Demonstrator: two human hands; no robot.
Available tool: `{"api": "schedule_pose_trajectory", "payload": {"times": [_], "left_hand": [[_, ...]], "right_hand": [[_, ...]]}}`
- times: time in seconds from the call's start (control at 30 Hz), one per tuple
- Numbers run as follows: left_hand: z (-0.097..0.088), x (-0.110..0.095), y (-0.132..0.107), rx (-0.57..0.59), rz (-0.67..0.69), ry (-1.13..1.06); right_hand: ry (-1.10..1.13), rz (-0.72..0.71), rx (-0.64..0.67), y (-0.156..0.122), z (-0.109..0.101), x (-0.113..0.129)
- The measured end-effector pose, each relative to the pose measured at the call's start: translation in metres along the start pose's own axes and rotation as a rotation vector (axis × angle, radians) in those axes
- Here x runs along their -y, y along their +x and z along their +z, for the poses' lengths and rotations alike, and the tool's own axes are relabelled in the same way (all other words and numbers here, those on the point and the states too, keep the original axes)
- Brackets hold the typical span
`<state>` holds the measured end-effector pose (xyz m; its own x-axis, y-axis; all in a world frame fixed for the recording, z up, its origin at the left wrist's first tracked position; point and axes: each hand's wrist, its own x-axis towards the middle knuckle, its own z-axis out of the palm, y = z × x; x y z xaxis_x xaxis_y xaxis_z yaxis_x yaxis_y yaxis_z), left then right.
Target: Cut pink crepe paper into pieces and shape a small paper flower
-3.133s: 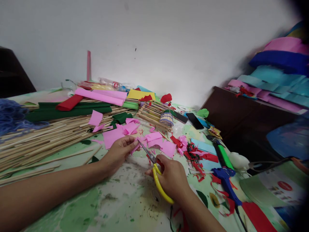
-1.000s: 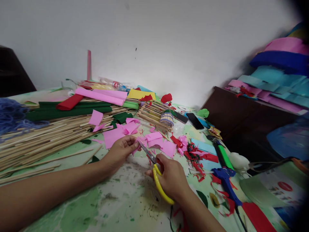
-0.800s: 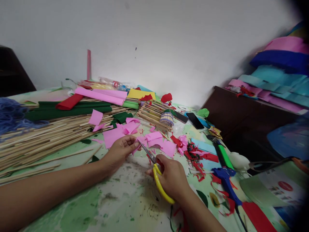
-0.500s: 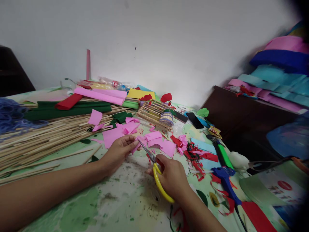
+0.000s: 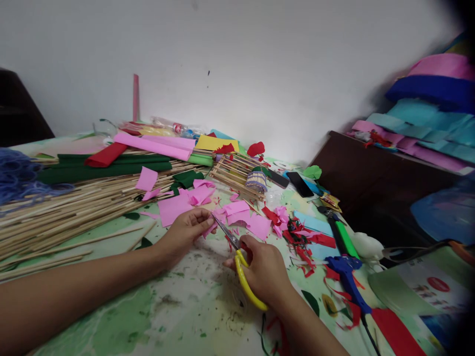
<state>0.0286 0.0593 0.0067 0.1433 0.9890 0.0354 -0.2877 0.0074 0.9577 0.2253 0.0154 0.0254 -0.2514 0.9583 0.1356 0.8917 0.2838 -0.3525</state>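
Pink scrap (image 5: 210,228) lies at the middle of the tabletop (image 5: 178,301), just right of the sticks (image 5: 74,212). Left hand (image 5: 183,235) pinches it in a narrow grip. The right hand (image 5: 265,274), its grip closed through yellow scissors (image 5: 232,242), sets the blades at the scrap's edge. I judge this a cutting step; the next snip calls for a taut scrap and fingers clear of the blades.

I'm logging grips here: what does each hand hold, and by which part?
The right hand holds the yellow scissors by their handle loops; the left hand pinches a pink paper piece at its edge.
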Motion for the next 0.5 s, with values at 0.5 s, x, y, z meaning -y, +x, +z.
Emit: {"api": "schedule_pose_trajectory", "payload": {"times": [0.5], "left_hand": [[-0.0006, 0.0009, -0.0003, 0.018, 0.025, 0.018]], "right_hand": [[0.001, 0.010, 0.000, -0.0002, 0.0007, -0.0010]]}}
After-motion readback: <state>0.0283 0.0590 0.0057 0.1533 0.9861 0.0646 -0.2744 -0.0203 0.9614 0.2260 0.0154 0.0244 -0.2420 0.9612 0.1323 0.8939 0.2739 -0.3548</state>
